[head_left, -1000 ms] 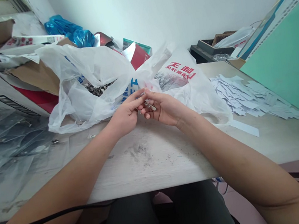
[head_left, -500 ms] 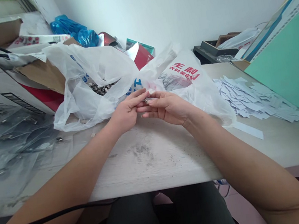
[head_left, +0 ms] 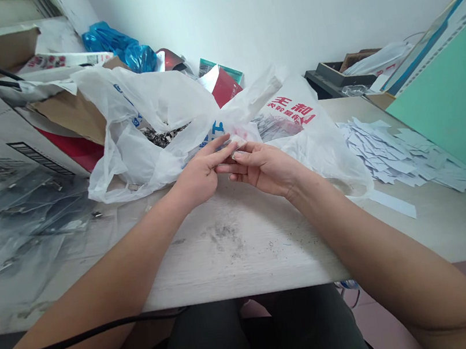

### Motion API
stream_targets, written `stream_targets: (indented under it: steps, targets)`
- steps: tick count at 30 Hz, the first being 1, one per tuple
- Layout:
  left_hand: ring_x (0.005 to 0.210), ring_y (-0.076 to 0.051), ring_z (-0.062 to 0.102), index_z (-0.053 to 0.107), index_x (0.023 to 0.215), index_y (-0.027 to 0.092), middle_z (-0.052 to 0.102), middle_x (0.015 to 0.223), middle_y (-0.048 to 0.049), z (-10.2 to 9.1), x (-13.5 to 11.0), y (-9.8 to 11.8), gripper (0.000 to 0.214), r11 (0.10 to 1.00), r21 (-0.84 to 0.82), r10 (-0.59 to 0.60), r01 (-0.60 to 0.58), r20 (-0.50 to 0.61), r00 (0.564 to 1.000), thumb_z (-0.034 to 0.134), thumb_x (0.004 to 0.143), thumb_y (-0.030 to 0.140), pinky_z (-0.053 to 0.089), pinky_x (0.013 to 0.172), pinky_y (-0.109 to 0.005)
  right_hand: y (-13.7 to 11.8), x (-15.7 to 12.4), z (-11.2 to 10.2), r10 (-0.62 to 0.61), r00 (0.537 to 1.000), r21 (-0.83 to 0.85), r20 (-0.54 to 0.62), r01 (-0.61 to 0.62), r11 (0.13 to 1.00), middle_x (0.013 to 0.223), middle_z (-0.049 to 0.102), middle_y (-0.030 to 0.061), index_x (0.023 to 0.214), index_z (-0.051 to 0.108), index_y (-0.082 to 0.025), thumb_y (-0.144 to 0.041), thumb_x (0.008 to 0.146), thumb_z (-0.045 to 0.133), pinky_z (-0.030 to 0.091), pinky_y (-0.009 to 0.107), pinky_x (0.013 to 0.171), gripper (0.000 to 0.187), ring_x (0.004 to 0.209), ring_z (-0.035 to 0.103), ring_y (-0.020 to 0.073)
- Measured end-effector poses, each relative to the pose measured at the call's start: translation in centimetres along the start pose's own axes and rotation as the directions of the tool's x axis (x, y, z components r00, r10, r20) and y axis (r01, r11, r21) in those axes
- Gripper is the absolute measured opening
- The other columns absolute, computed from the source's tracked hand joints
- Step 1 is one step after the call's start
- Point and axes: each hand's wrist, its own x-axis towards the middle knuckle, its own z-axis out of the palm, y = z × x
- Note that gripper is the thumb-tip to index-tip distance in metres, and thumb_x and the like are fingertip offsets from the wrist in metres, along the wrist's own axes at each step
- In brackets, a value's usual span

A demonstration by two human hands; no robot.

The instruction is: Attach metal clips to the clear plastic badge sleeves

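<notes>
My left hand (head_left: 198, 177) and my right hand (head_left: 269, 168) meet over the table, just in front of the white plastic bags. Their fingertips touch and overlap around something tiny, mostly hidden by the fingers. The right thumb presses toward its index finger in a pinch, while the left fingers reach across to the same spot. Directly behind the hands, an open white bag (head_left: 159, 92) with blue print holds many small dark metal pieces (head_left: 163, 136). Beside it lies another white bag (head_left: 308, 148) with red print, with clear plastic showing inside.
Clear plastic packets (head_left: 19, 241) with small metal parts spread at the left, beside a cardboard box (head_left: 3, 133). Many white paper slips (head_left: 378, 152) lie at the right near a green panel (head_left: 456, 88). A black cable (head_left: 86, 334) crosses below the table edge.
The view has shifted slightly, moving everything a little right. The fingers have slid over each other, and a shiny metal bit seen between them before is now mostly covered.
</notes>
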Motion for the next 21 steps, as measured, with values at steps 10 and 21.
stream_targets:
  steps: [10,21]
  targets:
    - [0.182,-0.031,0.038,0.064,0.174,0.039,0.042,0.194,0.0013,0.8,0.5,-0.2,0.072,0.951,0.274,0.155,-0.145,-0.014,0.988,0.053,0.107,0.014,0.03,0.15,-0.061,-0.2,-0.4,-0.2,-0.081,0.997,0.003,0.012,0.081,0.997,0.126,0.09,0.0039,0.121,0.08,-0.028,-0.017,0.095,0.087,0.064,0.048,0.122,0.029,0.123,0.085,0.0261]
    - [0.175,-0.037,0.049,0.061,0.178,0.029,0.052,0.187,-0.0122,0.3,-0.2,1.0,0.071,0.976,0.17,0.139,-0.134,-0.019,0.99,0.063,0.107,0.026,0.043,0.145,-0.057,-1.1,-1.1,-0.2,-0.097,0.992,-0.231,0.081,0.113,0.966,0.14,0.085,0.0038,0.119,0.081,-0.032,-0.063,0.103,0.086,0.061,0.047,0.124,0.035,0.14,0.077,0.029]
